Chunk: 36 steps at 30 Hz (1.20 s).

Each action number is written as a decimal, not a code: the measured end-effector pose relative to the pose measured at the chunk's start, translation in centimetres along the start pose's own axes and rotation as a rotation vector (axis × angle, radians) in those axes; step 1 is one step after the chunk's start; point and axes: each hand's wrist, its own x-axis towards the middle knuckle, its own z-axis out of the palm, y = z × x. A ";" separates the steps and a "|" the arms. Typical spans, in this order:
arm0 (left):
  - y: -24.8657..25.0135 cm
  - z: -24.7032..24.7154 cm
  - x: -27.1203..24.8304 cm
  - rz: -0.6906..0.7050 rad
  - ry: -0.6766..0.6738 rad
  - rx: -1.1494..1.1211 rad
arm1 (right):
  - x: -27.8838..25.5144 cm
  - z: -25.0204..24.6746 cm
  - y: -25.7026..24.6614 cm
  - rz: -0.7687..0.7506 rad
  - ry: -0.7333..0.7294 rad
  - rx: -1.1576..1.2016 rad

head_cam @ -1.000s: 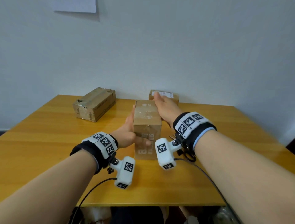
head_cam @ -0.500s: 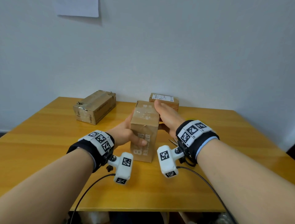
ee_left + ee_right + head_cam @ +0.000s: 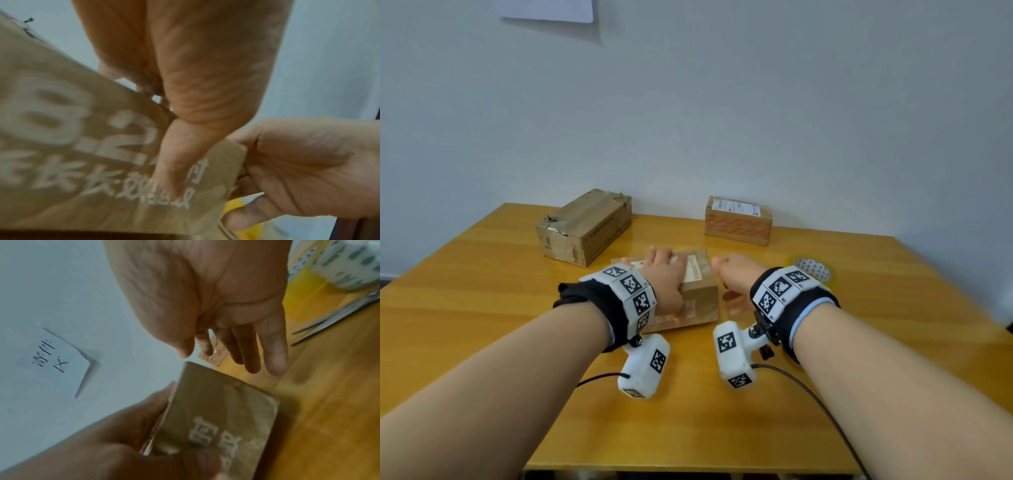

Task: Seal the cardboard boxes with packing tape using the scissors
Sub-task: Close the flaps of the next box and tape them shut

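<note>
A small cardboard box [image 3: 700,294] with a white label lies flat at the middle of the table. My left hand [image 3: 664,277] holds it, fingers over the top and thumb [image 3: 174,162] down its printed near face [image 3: 61,146]. My right hand [image 3: 736,274] hovers just past the box's right end [image 3: 222,418] with fingers straight [image 3: 275,353] and nothing in it. The patterned tape roll [image 3: 813,270] lies behind my right wrist. In the right wrist view the scissors [image 3: 333,319] lie on the table beside the roll [image 3: 349,264]; the head view hides them.
A larger taped box [image 3: 585,226] stands at the back left and a small labelled box [image 3: 738,221] at the back centre, both near the wall. The yellow wooden table [image 3: 482,308] ends close in front of me. A paper note [image 3: 548,8] hangs on the wall.
The box stood upright between both hands; it now lies flat on the table. My right hand has come off it and my left hand lies over its top.
</note>
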 end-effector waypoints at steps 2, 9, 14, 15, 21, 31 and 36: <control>-0.9 0.9 0.4 -0.083 0.002 0.040 | 0.4 0.3 0.8 0.056 -0.059 -0.003; -3.6 0.6 2.0 -0.228 0.027 -0.089 | 2.7 1.5 0.0 0.036 -0.099 0.025; -5.5 0.3 4.4 -0.078 -0.025 -0.156 | 4.7 1.8 -0.3 -0.176 0.152 -0.067; -5.8 0.5 5.0 -0.070 -0.018 -0.148 | 5.0 1.9 -0.2 -0.208 0.164 -0.097; -6.9 0.8 8.6 -0.103 0.228 0.027 | 9.1 2.4 -0.9 -0.347 0.141 -0.246; -8.4 -1.0 18.7 -0.105 0.263 0.135 | 17.7 1.4 -5.6 -0.359 0.260 -0.495; -9.2 -1.3 22.8 -0.072 0.268 0.114 | 22.6 1.1 -7.6 -0.330 0.281 -0.667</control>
